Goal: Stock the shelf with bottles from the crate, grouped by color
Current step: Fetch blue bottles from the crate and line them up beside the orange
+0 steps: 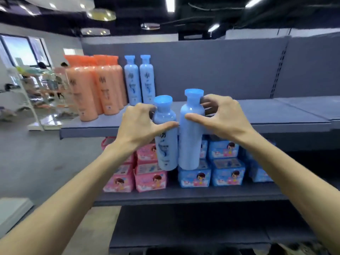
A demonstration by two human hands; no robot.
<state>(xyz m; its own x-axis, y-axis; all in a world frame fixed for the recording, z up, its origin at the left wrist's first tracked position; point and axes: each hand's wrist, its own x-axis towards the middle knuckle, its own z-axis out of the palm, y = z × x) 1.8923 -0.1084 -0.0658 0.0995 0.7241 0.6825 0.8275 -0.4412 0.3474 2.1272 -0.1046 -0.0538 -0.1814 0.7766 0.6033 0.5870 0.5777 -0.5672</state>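
Note:
I hold two blue bottles upright in front of the grey top shelf (239, 115). My left hand (139, 126) grips the left blue bottle (165, 144) near its shoulder, label facing me. My right hand (219, 115) grips the right blue bottle (190, 140) at its neck and shoulder; its plain side faces me. The two bottles almost touch, and their bases hang below the shelf's front edge. On the shelf stand several orange bottles (92, 89) at the left and two blue bottles (139, 80) beside them. The crate is out of view.
The lower shelf (184, 196) holds pink packs (147, 175) on the left and blue packs (226, 173) on the right. The top shelf's right part is bare. A white rack (27, 100) and seated people are far left across the floor.

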